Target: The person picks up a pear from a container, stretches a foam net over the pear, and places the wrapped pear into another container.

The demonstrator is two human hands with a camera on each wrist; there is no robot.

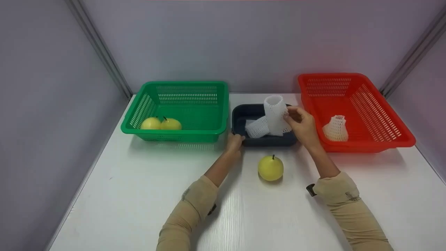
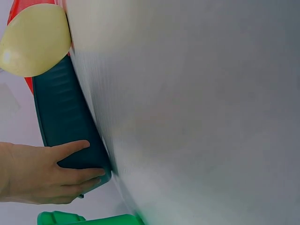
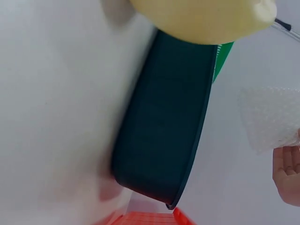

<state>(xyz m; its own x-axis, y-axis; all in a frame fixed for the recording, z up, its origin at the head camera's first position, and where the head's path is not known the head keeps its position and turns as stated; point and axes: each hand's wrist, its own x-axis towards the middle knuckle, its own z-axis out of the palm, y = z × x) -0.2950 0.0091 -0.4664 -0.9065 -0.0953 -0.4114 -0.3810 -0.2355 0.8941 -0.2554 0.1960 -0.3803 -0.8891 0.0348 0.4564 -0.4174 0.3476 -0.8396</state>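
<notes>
My right hand (image 1: 302, 125) pinches the side of a white foam fruit net (image 1: 275, 113), held upright above the dark tray (image 1: 268, 142). In the right wrist view, the foam net (image 3: 269, 117) shows beside the fingers at the right edge. More white foam nets (image 1: 258, 128) lie flat in the tray. Against the tray's near left corner rests my left hand (image 1: 234, 143). Its thumb and fingers lie fairly straight along the tray's outer wall in the left wrist view. A yellow pear (image 1: 270, 168) with a dark stem stands on the table in front of the tray, between my forearms.
To the left stands a green basket (image 1: 174, 136) with two yellow pears (image 1: 161, 123) inside. A red basket (image 1: 369, 143) on the right holds a pear-shaped thing in a foam net (image 1: 336, 129). Grey panels (image 1: 244, 45) enclose the white table (image 1: 139, 195) at the back and sides.
</notes>
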